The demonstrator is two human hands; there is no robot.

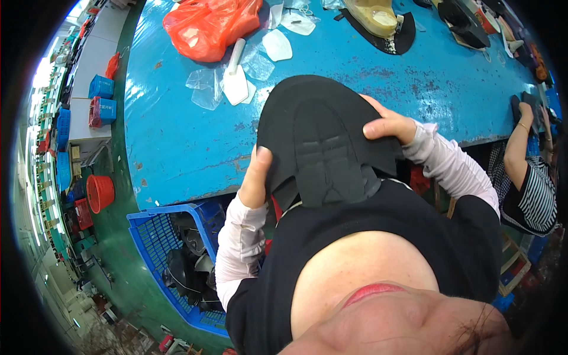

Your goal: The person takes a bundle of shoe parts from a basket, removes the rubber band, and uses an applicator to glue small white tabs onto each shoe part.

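A wide black piece (322,136) of soft-looking sheet material is held up in front of my chest. Its top edge is rounded, curved seams run down it, and the lower end has notches and flaps; I cannot tell what it is part of. On its left edge is my left hand (255,180), closed, with the thumb showing and the other fingers hidden behind. My right hand (389,123) pinches the upper right edge, thumb on the front face and fingers behind it.
Beyond the piece, the blue table (171,130) carries a red plastic bag (213,26), white shaped pieces (235,86), clear film (205,89) and a yellowish mould (376,18). Left of me, a blue crate (155,236) holds black parts. A co-worker's arm (518,142) is at the right.
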